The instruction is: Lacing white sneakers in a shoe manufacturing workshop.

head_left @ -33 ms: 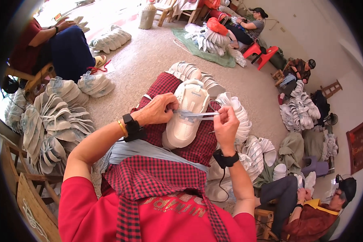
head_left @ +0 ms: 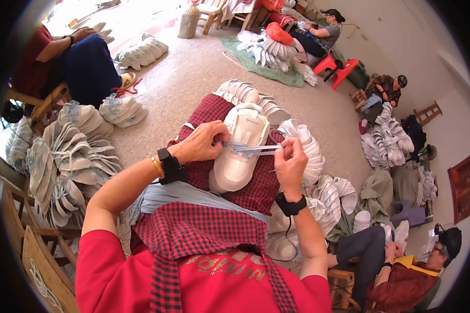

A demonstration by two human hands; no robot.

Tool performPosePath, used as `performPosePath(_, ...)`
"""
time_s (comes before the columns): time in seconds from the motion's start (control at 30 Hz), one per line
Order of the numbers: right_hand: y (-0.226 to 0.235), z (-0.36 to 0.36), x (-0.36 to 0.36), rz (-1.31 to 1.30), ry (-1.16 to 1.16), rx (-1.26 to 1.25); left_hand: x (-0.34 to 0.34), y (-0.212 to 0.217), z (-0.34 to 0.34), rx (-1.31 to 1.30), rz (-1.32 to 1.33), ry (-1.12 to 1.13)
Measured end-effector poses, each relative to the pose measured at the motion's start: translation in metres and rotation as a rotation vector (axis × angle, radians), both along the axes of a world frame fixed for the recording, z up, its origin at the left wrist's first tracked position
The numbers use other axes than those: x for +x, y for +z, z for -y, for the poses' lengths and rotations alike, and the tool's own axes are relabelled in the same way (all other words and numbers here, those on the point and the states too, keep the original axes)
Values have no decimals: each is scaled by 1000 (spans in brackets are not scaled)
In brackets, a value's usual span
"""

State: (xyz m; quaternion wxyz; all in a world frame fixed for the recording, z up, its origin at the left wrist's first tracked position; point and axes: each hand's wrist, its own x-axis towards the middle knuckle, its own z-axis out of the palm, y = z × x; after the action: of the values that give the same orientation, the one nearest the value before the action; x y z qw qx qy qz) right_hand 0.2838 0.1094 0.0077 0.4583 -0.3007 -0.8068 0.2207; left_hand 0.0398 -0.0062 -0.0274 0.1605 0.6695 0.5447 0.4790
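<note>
A cream-white sneaker [head_left: 231,172] lies across my lap on a red-and-black checked apron [head_left: 198,221]. Pale blue shoelace [head_left: 260,149] runs over its front eyelets and is pulled out toward the right. Fingers of my left hand [head_left: 204,141] are closed on the lace at the shoe's left side. My right hand [head_left: 291,163] pinches the lace's stretched strands just right of the shoe. A bundle of light blue laces [head_left: 185,200] lies across my waist.
Stacked white shoe uppers [head_left: 70,161] stand at my left, with more uppers [head_left: 305,148] beside my right leg. A wooden chair [head_left: 47,261] is at lower left. Co-workers sit around the room; the nearest person [head_left: 402,281] is at lower right. A green sheet [head_left: 256,62] lies farther off.
</note>
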Motion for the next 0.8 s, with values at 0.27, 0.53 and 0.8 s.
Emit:
performPosePath(0.27,-15,5,-3,12,71,73,2,17,8,-72,-114,61)
performPosePath(0.53,12,1,-12,202,316,179,-28,24,8,-199,-73,27)
performPosePath(0.8,1,2,-11,492,227,218,-108,31,39,-108,-227,351)
